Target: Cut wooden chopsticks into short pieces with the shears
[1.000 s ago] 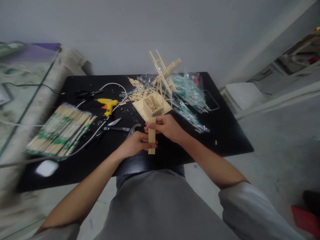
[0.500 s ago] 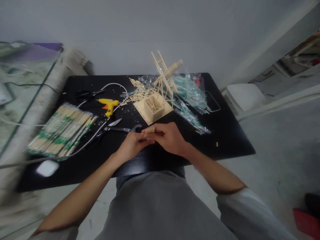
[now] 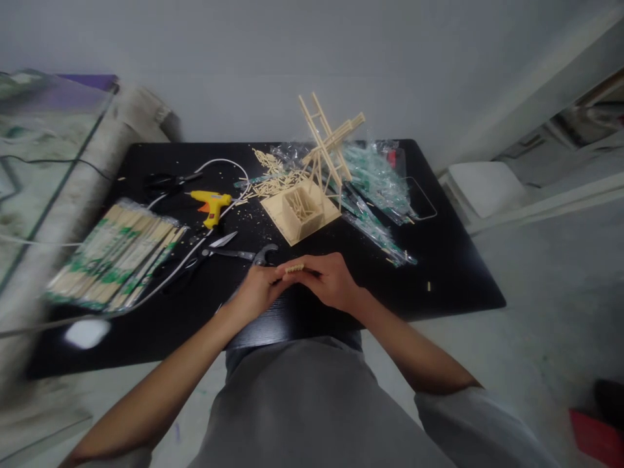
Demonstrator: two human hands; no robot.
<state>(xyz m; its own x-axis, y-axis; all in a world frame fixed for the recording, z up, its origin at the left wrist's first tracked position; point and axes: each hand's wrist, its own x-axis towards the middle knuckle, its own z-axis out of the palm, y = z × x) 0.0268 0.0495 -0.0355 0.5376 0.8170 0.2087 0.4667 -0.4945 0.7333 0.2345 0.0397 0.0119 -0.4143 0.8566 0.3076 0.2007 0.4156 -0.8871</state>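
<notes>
Close to the table's front edge, my right hand [image 3: 329,279] pinches a small row of short wooden stick pieces [image 3: 294,268], their ends facing up. My left hand [image 3: 258,286] meets it there, its fingers closed at the near side of the same row. How much of the pieces lies inside the fingers is hidden. Just beyond my hands are the pliers [image 3: 263,254] and the scissors [image 3: 221,242]. Farther back stands a stick-built model [image 3: 305,211] on a square base, with a box full of sticks and a crossed-blade tower.
Left of the model lies a yellow glue gun [image 3: 213,207] with its white cord. Bundled, wrapped chopsticks [image 3: 117,257] fill the table's left side. Torn plastic wrappers [image 3: 377,182] spread behind and right of the model, cut stick bits [image 3: 273,179] to its left. A white case [image 3: 88,333] sits front left.
Both hands have dropped slightly toward the table's front edge, and the row of stick pieces has tilted so less of its length shows. The view has shifted a little.
</notes>
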